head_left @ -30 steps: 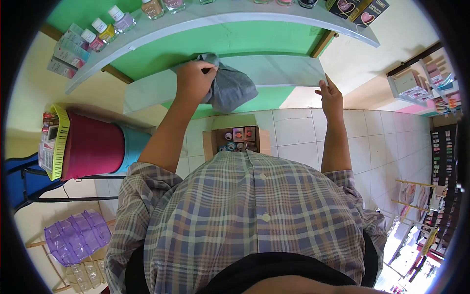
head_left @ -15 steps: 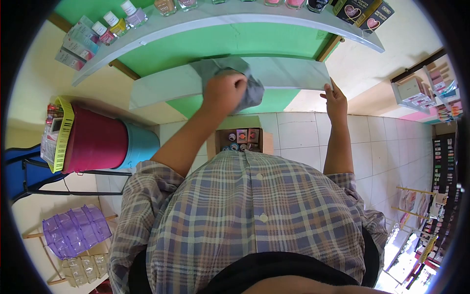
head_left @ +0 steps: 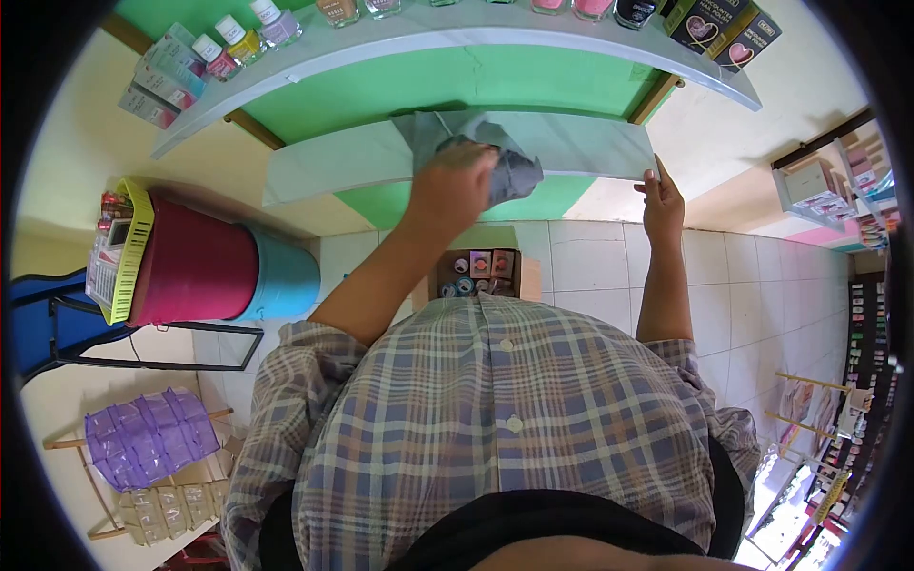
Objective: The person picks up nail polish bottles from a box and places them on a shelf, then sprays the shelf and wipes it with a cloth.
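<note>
A grey cloth (head_left: 519, 179) lies bunched on the lower marble-patterned shelf (head_left: 324, 164). My left hand (head_left: 455, 186) is closed on it, slightly blurred, and presses it against the shelf near its middle. Part of the cloth hangs over the front edge. At the shelf's right end my right hand (head_left: 663, 202) grips the corner, with one finger along the end face and the thumb by the front edge.
An upper shelf (head_left: 400, 40) carries nail polish bottles (head_left: 228, 43) and boxes (head_left: 741, 40). Below, a cardboard box (head_left: 529, 276) holds small items. Maroon (head_left: 200, 262) and turquoise (head_left: 286, 274) bins stand left, with a yellow basket (head_left: 135, 252) beside them. A wall shelf (head_left: 814, 200) is at right.
My left hand has slid the cloth a little to the right along the shelf. My right hand stays at the shelf's end. The whole view has shifted slightly.
</note>
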`<state>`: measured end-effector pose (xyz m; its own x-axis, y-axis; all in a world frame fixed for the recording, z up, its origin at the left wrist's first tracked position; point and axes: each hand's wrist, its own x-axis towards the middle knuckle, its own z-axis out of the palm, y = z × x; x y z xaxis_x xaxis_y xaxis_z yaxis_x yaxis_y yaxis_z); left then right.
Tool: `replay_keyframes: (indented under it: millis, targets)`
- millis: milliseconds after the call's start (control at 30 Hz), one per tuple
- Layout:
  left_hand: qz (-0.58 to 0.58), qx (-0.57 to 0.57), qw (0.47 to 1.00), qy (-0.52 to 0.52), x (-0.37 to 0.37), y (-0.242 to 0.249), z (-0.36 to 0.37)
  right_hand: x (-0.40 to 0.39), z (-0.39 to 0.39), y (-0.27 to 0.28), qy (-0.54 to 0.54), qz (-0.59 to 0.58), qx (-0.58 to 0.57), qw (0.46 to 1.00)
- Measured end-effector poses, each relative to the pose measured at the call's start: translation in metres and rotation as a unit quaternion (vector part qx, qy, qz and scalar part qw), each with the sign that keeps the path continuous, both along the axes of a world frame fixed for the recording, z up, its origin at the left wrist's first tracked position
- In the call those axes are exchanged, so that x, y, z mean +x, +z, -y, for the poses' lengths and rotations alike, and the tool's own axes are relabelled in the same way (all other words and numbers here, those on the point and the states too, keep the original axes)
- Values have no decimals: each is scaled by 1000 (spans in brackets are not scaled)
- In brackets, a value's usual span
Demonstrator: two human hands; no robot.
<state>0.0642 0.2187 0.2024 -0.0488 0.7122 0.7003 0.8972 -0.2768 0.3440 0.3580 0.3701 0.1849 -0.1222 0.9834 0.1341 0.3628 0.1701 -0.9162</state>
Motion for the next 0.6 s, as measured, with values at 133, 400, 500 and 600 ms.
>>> replay_keyframes:
  millis: [133, 400, 500, 600]
  targets:
    - [-16, -104, 976, 188, -54, 9, 35, 8, -7, -11, 40, 3, 33, 999]
    - [-148, -86, 943, 285, -80, -5, 49, -11, 4, 1, 38, -203, -143, 968]
    - [-136, -133, 966, 177, -44, -2, 25, -15, 6, 2, 40, -226, -147, 962]
    - [-148, -133, 974, 111, 0, -2, -4, -16, 6, 4, 50, -236, -150, 959]
